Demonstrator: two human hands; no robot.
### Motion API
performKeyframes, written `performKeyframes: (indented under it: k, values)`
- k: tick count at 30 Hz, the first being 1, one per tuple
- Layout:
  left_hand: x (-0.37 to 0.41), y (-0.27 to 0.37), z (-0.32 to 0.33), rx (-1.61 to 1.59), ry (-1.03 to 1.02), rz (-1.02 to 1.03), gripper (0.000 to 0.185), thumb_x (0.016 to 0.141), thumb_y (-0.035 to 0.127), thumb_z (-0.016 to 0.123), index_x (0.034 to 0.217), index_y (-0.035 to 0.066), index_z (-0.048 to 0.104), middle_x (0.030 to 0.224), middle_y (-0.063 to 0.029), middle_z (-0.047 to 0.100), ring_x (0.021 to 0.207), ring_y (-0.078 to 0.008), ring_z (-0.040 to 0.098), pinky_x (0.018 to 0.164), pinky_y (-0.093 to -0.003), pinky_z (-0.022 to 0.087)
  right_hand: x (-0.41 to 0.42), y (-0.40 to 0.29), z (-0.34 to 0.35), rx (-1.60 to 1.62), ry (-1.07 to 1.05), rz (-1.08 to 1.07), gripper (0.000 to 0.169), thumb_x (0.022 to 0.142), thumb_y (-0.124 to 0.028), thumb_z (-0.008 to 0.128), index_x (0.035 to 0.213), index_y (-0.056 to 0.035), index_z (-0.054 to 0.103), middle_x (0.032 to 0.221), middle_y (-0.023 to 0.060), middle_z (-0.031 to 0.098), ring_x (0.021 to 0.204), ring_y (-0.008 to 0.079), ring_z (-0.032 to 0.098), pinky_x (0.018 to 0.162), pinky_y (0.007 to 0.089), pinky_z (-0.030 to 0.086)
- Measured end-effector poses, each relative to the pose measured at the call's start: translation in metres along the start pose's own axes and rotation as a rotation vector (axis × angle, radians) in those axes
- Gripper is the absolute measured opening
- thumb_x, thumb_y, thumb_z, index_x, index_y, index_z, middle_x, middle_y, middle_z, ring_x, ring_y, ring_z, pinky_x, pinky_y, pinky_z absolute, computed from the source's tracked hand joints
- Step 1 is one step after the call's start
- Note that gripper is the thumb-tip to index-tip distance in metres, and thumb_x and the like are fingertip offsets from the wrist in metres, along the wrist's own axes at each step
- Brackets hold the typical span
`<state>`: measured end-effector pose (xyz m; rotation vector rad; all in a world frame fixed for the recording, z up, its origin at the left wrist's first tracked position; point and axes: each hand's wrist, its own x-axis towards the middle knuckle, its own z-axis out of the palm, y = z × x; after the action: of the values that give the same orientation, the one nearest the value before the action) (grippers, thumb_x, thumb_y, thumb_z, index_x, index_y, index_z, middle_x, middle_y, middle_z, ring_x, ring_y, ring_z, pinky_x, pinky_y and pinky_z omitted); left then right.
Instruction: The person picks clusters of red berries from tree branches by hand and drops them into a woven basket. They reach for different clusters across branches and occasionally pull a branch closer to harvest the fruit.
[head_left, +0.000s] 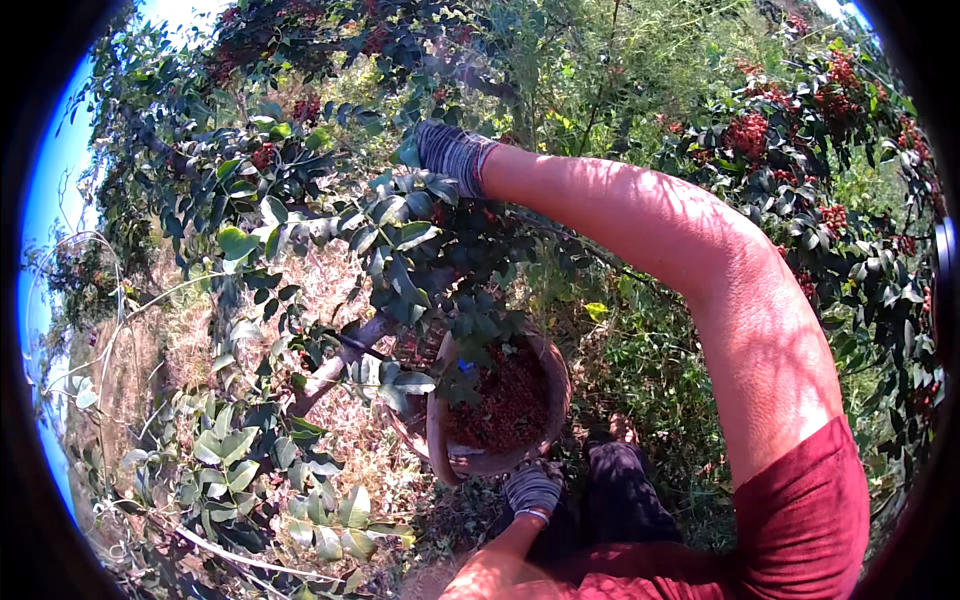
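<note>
My right hand (454, 156), in a grey striped knit glove, reaches out among the leaves of a shrub branch (397, 225). Its fingertips are hidden, so what they touch does not show. Below the branch is a round woven basket (559, 390) with an arched handle (436, 420), partly filled with small red berries (502, 405) that look like Sichuan pepper. Leaves cover part of its far rim. At the near side of the basket is my left hand (534, 489), gloved alike; its fingers are in shadow, and a grip on the rim cannot be made out.
Red berry clusters (748, 135) hang on a leafy shrub at the right. A thick bare branch (330, 371) slants beside the basket on the left. Thin curling stems (124, 322) cross the far left. My dark trouser leg (626, 487) stands close to the basket, over weedy ground.
</note>
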<state>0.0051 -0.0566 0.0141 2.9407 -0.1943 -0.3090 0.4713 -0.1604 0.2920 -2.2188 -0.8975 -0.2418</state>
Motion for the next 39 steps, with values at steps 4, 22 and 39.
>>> performKeyframes:
  k: [4,22,39]
  values:
    - [-0.006,-0.008,-0.010,-0.105,-0.141,-0.133,0.051,0.083,0.047,0.048,0.115,0.011,0.063,0.108,-0.0199,0.063,0.095,-0.0360,0.061,0.091,-0.0513,0.042,-0.032,-0.087,-0.010,0.982,0.080,0.545,0.026,0.090,-0.015,0.038,0.071,-0.0115,0.056,0.066,0.0030,0.055,0.060,0.0179,0.049,0.062,0.0314,0.040]
    - [0.000,0.012,0.002,-0.008,-0.089,-0.165,0.037,0.076,0.039,0.051,0.095,0.011,0.067,0.091,-0.0136,0.067,0.085,-0.0302,0.064,0.074,-0.0437,0.051,-0.048,-0.059,0.002,-0.931,-0.173,-0.159,0.027,0.093,-0.031,0.045,0.106,-0.0145,0.062,0.097,0.0071,0.066,0.088,0.0234,0.059,0.079,0.0345,0.045]
    - [0.003,-0.013,0.026,-0.031,-0.259,-0.160,0.063,0.076,0.053,0.058,0.124,0.013,0.057,0.117,-0.0143,0.061,0.108,-0.0295,0.057,0.094,-0.0404,0.044,-0.093,-0.159,0.014,-0.756,-0.257,0.195,0.036,0.082,-0.032,0.059,0.112,-0.0136,0.065,0.119,0.0081,0.062,0.107,0.0249,0.059,0.089,0.0417,0.044]
